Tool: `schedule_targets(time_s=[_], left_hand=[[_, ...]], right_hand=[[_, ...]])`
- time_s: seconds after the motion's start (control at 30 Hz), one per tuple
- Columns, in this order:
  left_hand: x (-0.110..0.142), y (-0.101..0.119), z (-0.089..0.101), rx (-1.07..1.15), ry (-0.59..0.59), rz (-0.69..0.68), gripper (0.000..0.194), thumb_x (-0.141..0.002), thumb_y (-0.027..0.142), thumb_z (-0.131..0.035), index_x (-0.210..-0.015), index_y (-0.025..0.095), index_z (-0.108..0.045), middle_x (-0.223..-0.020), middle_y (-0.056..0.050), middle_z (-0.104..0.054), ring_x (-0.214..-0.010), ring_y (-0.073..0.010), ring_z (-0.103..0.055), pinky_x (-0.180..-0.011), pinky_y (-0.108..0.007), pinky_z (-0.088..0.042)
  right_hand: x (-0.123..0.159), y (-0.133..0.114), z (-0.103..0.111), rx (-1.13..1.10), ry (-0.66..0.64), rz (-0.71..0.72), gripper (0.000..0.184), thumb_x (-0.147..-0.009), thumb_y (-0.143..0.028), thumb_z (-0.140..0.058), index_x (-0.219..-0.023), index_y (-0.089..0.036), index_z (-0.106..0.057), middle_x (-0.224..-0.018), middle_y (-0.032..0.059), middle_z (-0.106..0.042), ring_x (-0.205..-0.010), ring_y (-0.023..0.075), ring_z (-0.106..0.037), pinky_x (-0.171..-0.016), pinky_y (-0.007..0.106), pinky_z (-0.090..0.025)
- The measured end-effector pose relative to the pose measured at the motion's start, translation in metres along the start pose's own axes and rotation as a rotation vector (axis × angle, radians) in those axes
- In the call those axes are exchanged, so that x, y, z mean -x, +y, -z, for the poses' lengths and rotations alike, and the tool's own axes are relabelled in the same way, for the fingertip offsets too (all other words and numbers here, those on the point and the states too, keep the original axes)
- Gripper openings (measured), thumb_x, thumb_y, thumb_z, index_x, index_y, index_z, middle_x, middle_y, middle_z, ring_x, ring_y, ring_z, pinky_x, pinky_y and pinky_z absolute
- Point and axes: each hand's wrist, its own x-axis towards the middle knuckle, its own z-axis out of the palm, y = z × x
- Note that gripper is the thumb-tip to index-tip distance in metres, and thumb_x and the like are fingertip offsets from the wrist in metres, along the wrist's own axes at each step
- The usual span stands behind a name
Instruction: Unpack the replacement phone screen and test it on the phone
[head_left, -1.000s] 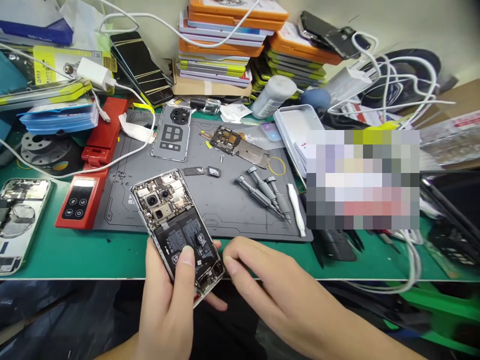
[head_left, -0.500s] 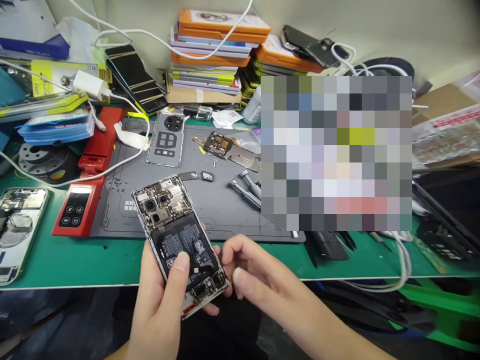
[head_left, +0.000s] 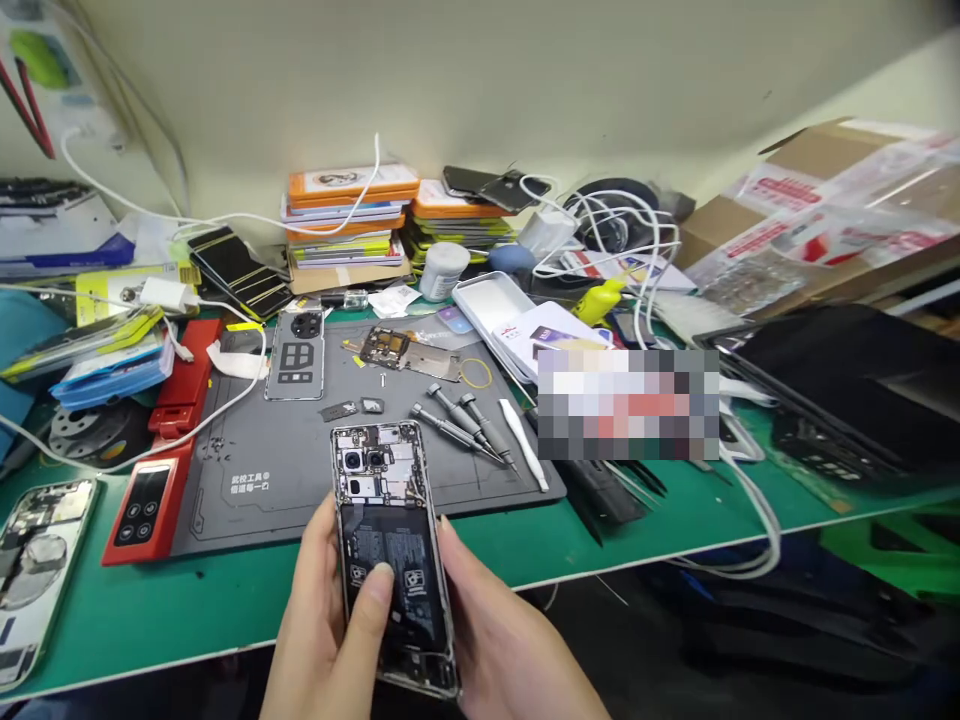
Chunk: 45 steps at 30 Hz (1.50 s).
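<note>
Both hands hold an opened phone (head_left: pixel 390 545) with its back off, showing the black battery and the camera board. My left hand (head_left: pixel 326 620) wraps the phone's left side, thumb pressed on the battery. My right hand (head_left: pixel 495 640) cups the right edge and underside. The phone hangs over the bench's front edge, upright toward me. Behind it lies a grey work mat (head_left: pixel 292 470) with the removed back cover (head_left: pixel 296 352), a bare circuit board part (head_left: pixel 397 350) and three screwdrivers (head_left: pixel 465 425).
A red tool (head_left: pixel 169 440) lies left of the mat, another opened phone (head_left: pixel 34 560) at far left. Stacked orange and yellow boxes (head_left: pixel 349 215), white cables (head_left: pixel 622 225) and a cardboard box (head_left: pixel 817 190) fill the back. A white spudger (head_left: pixel 523 458) lies by the screwdrivers.
The view tilted up and swung right. My right hand left its spot beside the phone and took hold of its right edge; the phone turned from slanted to upright.
</note>
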Motion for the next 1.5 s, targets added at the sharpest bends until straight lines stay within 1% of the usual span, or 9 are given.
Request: schedule_targets(time_s=[0.13,0.23,0.3,0.47,0.6,0.8,0.93,1.17,1.5], left_hand=[[0.002,0.001,0.000,-0.176,-0.025,-0.104,0.087,-0.096,0.070,-0.059,-0.166,0.033,-0.023,-0.171,-0.007,-0.043,-0.159,-0.0351,-0.036,-0.129,-0.054,-0.033],[0.001,0.001,0.007,-0.225,-0.087,-0.178,0.111,-0.082,0.081,-0.069,-0.168,0.029,-0.021,-0.174,-0.008,-0.036,-0.162,-0.0370,-0.029,-0.131,-0.049,-0.028],[0.000,0.000,0.011,-0.256,-0.099,-0.174,0.122,-0.074,0.080,-0.078,-0.168,0.027,-0.020,-0.173,-0.010,-0.038,-0.161,-0.0378,-0.031,-0.130,-0.047,-0.030],[0.003,-0.002,0.017,-0.153,-0.129,-0.070,0.123,-0.072,0.066,-0.088,-0.164,0.024,-0.018,-0.162,-0.018,-0.048,-0.150,-0.0393,-0.046,-0.123,-0.049,-0.038],[0.006,-0.003,0.021,-0.033,-0.212,0.000,0.112,-0.076,0.066,-0.085,-0.159,0.023,-0.023,-0.139,-0.016,-0.060,-0.125,-0.0348,-0.063,-0.109,-0.045,-0.049],[0.008,0.000,0.031,-0.030,-0.301,0.029,0.108,-0.080,0.064,-0.082,-0.162,0.024,-0.024,-0.118,-0.012,-0.068,-0.088,-0.0232,-0.064,-0.081,-0.038,-0.053],[0.009,0.001,0.036,-0.037,-0.323,0.091,0.122,-0.077,0.065,-0.084,-0.166,0.023,-0.012,-0.100,-0.008,-0.068,-0.082,-0.0234,-0.061,-0.073,-0.036,-0.052],[0.006,0.002,0.039,-0.062,-0.310,0.046,0.104,-0.078,0.065,-0.083,-0.161,0.028,-0.034,-0.144,-0.016,-0.059,-0.117,-0.0330,-0.064,-0.092,-0.042,-0.055],[0.004,-0.002,0.040,0.050,-0.219,0.044,0.086,-0.086,0.054,-0.080,-0.158,0.031,-0.041,-0.160,-0.015,-0.052,-0.136,-0.0402,-0.061,-0.111,-0.053,-0.053]], right_hand=[[0.003,0.001,-0.006,-0.034,-0.062,0.083,0.055,-0.099,-0.061,-0.068,-0.145,-0.032,-0.070,-0.147,0.0050,-0.070,-0.145,0.0308,-0.055,-0.124,0.049,-0.039],[0.007,-0.001,-0.006,0.172,0.003,0.119,0.057,-0.097,-0.065,-0.069,-0.146,-0.036,-0.068,-0.160,0.0005,-0.059,-0.158,0.0288,-0.038,-0.133,0.048,-0.021],[0.010,-0.004,-0.005,0.341,0.045,0.161,0.060,-0.094,-0.069,-0.070,-0.145,-0.037,-0.069,-0.163,-0.0001,-0.056,-0.160,0.0297,-0.034,-0.134,0.048,-0.018],[0.012,-0.017,-0.002,0.643,0.023,0.272,0.058,-0.095,-0.068,-0.068,-0.142,-0.034,-0.072,-0.159,0.0041,-0.059,-0.155,0.0321,-0.042,-0.130,0.046,-0.032],[0.006,-0.027,0.005,0.831,0.032,0.312,0.058,-0.097,-0.056,-0.072,-0.149,-0.033,-0.060,-0.162,0.0070,-0.053,-0.150,0.0299,-0.048,-0.127,0.049,-0.036],[-0.010,-0.037,0.010,0.588,-0.178,0.230,0.103,-0.085,-0.061,-0.084,-0.166,-0.033,-0.028,-0.166,0.0138,-0.044,-0.152,0.0286,-0.046,-0.128,0.051,-0.032],[-0.020,-0.043,0.008,0.493,-0.271,0.209,0.097,-0.082,-0.056,-0.090,-0.160,-0.033,-0.036,-0.158,0.0131,-0.052,-0.149,0.0280,-0.051,-0.129,0.051,-0.028],[-0.027,-0.044,0.005,0.475,-0.259,0.212,0.087,-0.078,-0.051,-0.094,-0.150,-0.029,-0.049,-0.148,0.0127,-0.060,-0.144,0.0308,-0.056,-0.126,0.054,-0.032],[-0.024,-0.050,0.006,0.437,-0.193,0.207,0.087,-0.079,-0.047,-0.094,-0.152,-0.030,-0.048,-0.155,0.0132,-0.055,-0.133,0.0298,-0.066,-0.117,0.051,-0.048]])
